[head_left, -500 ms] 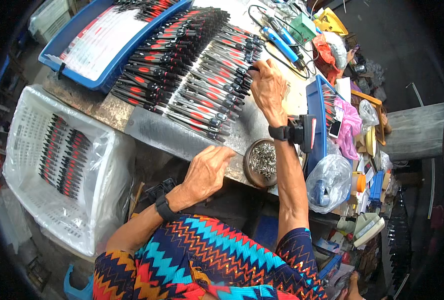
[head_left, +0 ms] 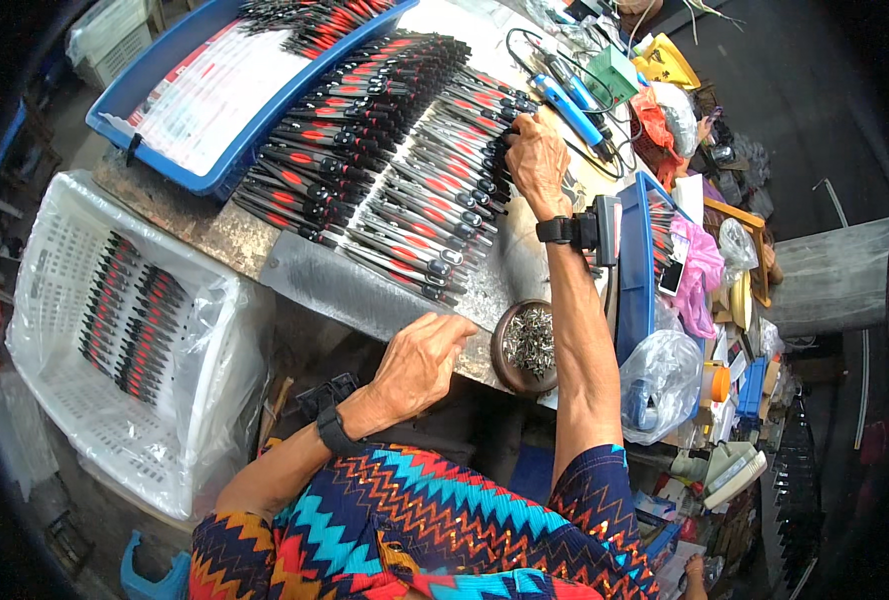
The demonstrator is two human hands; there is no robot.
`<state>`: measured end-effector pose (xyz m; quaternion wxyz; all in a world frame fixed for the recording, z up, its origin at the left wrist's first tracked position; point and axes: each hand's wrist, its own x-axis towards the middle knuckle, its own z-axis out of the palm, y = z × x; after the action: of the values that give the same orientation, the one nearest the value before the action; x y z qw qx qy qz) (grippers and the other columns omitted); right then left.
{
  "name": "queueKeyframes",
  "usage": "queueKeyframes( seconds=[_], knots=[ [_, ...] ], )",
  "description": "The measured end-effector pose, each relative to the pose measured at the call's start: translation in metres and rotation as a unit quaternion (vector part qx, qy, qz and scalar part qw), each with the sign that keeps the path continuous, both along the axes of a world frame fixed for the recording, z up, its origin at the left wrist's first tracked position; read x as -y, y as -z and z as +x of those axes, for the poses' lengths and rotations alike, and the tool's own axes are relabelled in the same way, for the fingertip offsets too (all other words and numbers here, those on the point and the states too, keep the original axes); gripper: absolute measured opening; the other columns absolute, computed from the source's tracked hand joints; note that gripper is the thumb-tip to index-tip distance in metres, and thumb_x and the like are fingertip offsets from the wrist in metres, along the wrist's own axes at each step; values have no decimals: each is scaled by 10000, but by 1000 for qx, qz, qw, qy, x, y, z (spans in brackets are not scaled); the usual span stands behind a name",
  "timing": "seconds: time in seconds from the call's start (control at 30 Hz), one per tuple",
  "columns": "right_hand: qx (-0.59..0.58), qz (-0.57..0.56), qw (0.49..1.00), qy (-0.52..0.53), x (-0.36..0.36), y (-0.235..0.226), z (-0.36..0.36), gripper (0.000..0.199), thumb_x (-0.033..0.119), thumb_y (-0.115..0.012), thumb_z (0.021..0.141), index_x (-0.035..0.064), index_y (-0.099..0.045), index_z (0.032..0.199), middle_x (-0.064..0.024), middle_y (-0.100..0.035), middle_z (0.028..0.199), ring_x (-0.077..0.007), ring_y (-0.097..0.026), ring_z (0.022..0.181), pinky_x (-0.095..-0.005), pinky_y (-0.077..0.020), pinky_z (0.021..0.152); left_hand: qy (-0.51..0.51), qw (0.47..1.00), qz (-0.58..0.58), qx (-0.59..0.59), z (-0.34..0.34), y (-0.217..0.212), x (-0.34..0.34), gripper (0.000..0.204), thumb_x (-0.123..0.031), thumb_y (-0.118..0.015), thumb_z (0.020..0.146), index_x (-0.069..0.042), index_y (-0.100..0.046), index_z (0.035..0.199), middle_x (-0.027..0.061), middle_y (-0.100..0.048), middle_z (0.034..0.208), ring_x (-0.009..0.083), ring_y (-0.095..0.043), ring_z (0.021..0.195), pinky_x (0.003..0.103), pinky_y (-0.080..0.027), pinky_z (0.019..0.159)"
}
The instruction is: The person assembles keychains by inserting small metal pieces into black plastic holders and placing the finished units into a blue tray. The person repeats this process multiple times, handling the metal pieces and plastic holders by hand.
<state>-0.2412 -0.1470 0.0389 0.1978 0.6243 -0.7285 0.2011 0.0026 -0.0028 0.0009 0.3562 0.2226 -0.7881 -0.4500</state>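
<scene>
Grey-and-black pens with red grips point(head_left: 420, 225) lie side by side in a long row on the bench. A denser stack of similar pens point(head_left: 330, 150) lies left of them. My right hand point(head_left: 538, 165) is at the right-hand ends of the row, toward its far part, fingers bent and pinched; what they hold is hidden. My left hand point(head_left: 420, 365) hovers at the bench's near edge, below the nearest pens, its fingers curled together around something I cannot make out. A round bowl point(head_left: 503, 362) of small metal parts point(head_left: 533, 340) stands beside my right forearm.
A blue tray point(head_left: 215, 180) with paper and pens stands far left. Left of the bench is a plastic-lined white crate point(head_left: 210, 390) with pens inside. On the right are a blue bin point(head_left: 633, 270), a clear plastic bag point(head_left: 662, 385) and blue corded tools point(head_left: 570, 105).
The bench and pens have shifted slightly right and down in the picture. My right hand stays at the pen ends, its wrist turned a little. My left hand remains near the bench edge.
</scene>
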Motion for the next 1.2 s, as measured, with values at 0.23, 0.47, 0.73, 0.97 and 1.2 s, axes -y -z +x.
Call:
queueKeyframes(
  seconds=[0.23, 0.47, 0.73, 0.97, 1.2],
  knots=[
    [9, 10, 1000, -20, 5, 2, -8, 129, 118, -616, 738, 47, -630, 844, -159, -612, 871, -342, -598, 814, -428, -462, 695, 0, 1000, 0, 5, -1, 0, 0, 182, -2, -553, 783, -22, -565, 964, 124, -590, 828, 296, -568, 784, 377, -458, 731],
    [20, -21, 999, -43, 7, 4, -6, 97, 87, -607, 733, 47, -627, 819, -134, -569, 861, -327, -568, 852, -428, -457, 701, -3, 1000, 4, 11, -1, -1, 0, 190, 1, -552, 789, -20, -571, 977, 124, -597, 823, 289, -574, 772, 370, -460, 723],
    [11, -41, 999, -12, -4, -4, -7, 153, 114, -635, 749, 56, -642, 890, -122, -590, 877, -327, -581, 843, -423, -452, 699, -1, 1000, 5, 0, -2, -2, 0, 209, 24, -549, 783, -12, -571, 987, 121, -606, 826, 273, -583, 773, 360, -467, 718],
    [3, -44, 999, 11, -36, -11, -11, 115, 100, -597, 766, 70, -641, 868, -118, -597, 854, -339, -581, 827, -424, -454, 683, -3, 1000, -16, 7, -1, -4, 3, 200, 32, -549, 778, 0, -578, 974, 128, -601, 811, 262, -594, 738, 351, -479, 700],
    [96, 62, 991, 65, -93, -26, -28, 169, 148, -546, 787, 81, -680, 865, -158, -652, 838, -331, -627, 798, -397, -483, 697, 6, 1000, 24, 14, 0, -1, 0, 205, 38, -513, 797, 11, -578, 989, 116, -595, 794, 216, -598, 712, 306, -477, 668]
  ],
)
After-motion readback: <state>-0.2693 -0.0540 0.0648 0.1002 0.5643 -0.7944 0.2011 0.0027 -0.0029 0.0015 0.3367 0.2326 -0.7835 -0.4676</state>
